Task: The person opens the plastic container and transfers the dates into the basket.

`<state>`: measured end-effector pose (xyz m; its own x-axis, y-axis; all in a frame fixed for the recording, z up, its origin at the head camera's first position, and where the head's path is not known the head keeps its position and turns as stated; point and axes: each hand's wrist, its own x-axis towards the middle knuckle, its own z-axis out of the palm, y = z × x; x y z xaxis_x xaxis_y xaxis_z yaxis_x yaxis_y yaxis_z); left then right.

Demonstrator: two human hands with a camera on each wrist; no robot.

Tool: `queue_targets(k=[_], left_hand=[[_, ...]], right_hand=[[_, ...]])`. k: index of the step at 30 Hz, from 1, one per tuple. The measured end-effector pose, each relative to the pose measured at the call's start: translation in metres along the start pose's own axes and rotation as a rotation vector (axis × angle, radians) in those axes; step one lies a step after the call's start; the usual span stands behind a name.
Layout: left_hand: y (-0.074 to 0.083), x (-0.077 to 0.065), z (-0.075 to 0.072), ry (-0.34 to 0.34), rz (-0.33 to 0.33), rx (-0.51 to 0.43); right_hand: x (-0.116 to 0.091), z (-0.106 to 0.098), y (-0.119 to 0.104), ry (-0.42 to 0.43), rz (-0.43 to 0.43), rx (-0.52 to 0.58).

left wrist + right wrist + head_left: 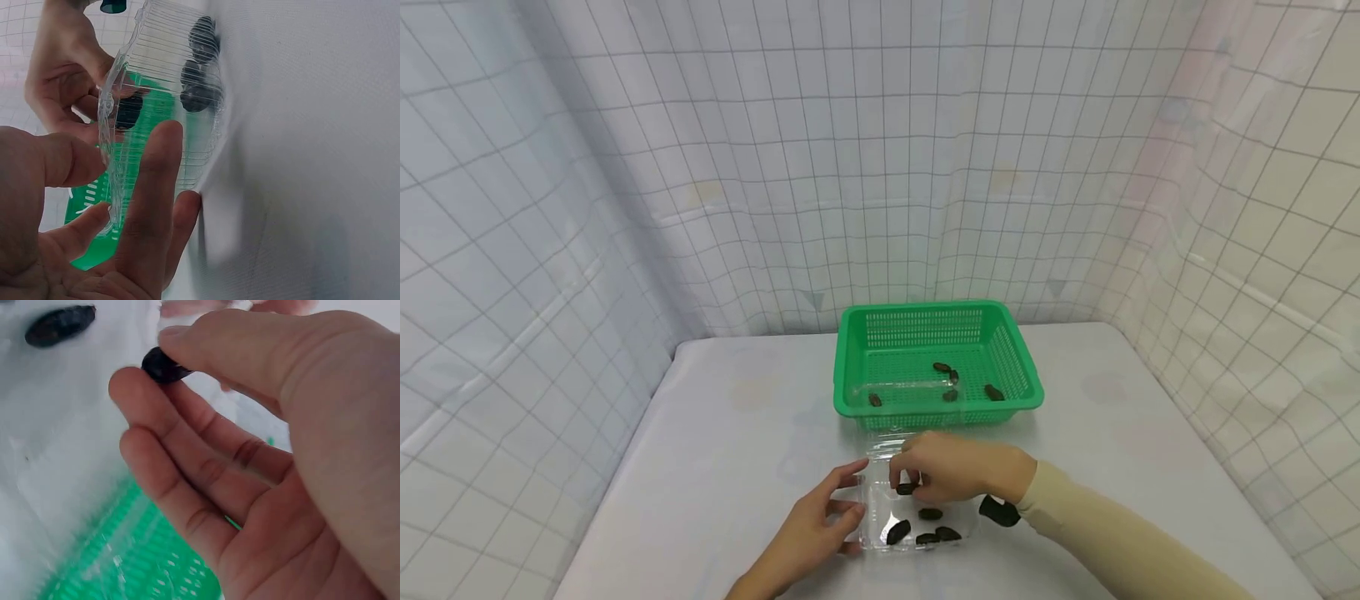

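Note:
A clear plastic clamshell box [880, 517] stands on the table with its lid raised toward the back. My left hand [820, 525] rests against the box's left side, its fingers spread along the wall and the thumb at the rim. Over the box, my right hand [951, 465] pinches a dark oval date [164, 366] between thumb and fingertips. Several more dates [898, 532] lie on the box's bottom, toward the front. In the left wrist view, the pinched date [129, 111] shows through the clear wall.
Behind the box is a green plastic basket [1030, 387] with several dates [994, 392] scattered inside. The clear lid [910, 387] overlaps its front rim in the head view. A black band-like object [998, 511] shows by the right wrist. Gridded white curtains [895, 167] surround the white table [737, 442].

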<state>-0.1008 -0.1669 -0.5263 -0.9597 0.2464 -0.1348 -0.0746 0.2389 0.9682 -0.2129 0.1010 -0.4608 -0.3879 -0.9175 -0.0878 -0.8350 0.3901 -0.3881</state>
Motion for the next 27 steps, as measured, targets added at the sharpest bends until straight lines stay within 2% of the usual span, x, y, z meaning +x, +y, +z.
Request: queue_targets(k=[8,19,27], left_hand=[[0.0,0.002,0.0,0.008,-0.004,0.008],[-0.003,0.001,0.001,0.005,-0.014,-0.008],[-0.002,0.002,0.0,0.008,-0.019,0.004]], right_hand=[[-0.015,-0.028,0.005,0.128,-0.033,0.052],[-0.031,-0.067,0.011,0.234,-0.014,0.103],[-0.037,-0.091,0.019,0.356,0.015,0.041]])
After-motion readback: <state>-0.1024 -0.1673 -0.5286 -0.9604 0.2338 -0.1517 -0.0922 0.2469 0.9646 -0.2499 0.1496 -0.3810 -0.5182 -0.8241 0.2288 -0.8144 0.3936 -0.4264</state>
